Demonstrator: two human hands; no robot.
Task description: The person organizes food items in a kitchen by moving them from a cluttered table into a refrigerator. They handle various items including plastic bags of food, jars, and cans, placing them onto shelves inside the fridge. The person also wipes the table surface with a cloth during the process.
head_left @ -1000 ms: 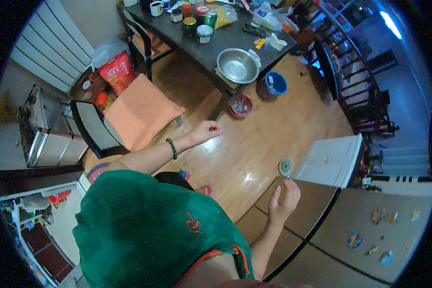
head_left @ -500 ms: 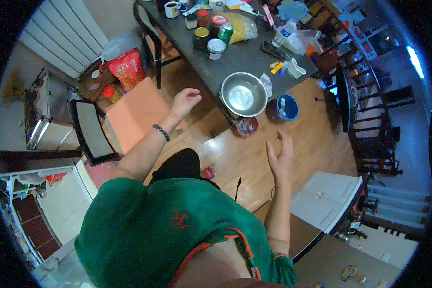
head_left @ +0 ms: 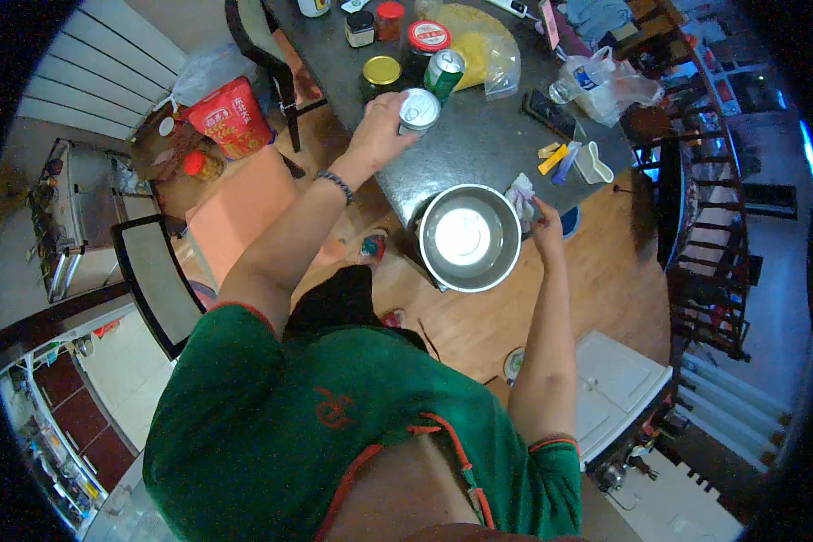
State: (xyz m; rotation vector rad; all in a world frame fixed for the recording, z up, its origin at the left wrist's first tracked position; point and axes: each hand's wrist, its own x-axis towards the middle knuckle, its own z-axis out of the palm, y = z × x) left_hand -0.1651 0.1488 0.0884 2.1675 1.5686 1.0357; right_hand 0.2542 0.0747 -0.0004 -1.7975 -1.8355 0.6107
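Note:
My left hand (head_left: pixel 377 134) is closed round the side of a small silvery-white can (head_left: pixel 418 112) near the table's left edge. A jar with a gold lid (head_left: pixel 382 70) and a green drinks can (head_left: pixel 444 72) stand close by it. Beside the table's near corner my right hand (head_left: pixel 547 228) is open, fingertips at a crumpled white tissue (head_left: pixel 520 192); whether they touch it I cannot tell. Between my hands a round metal bowl (head_left: pixel 470 238) sits on the corner, its rim reaching past the edge.
The dark table (head_left: pixel 456 154) also holds a red-lidded jar (head_left: pixel 428 36), a yellow bag (head_left: pixel 483 45), a dark phone-like object (head_left: pixel 548 112), small yellow packets (head_left: pixel 552 159) and a plastic bag (head_left: pixel 610 83). A blue bin (head_left: pixel 570 221) stands beyond my right hand. A chair (head_left: pixel 161 282) is at left.
My left hand has moved forward onto the table and taken hold of the can. The right hand has moved forward to the tissue beside the bowl. The view has shifted toward the table.

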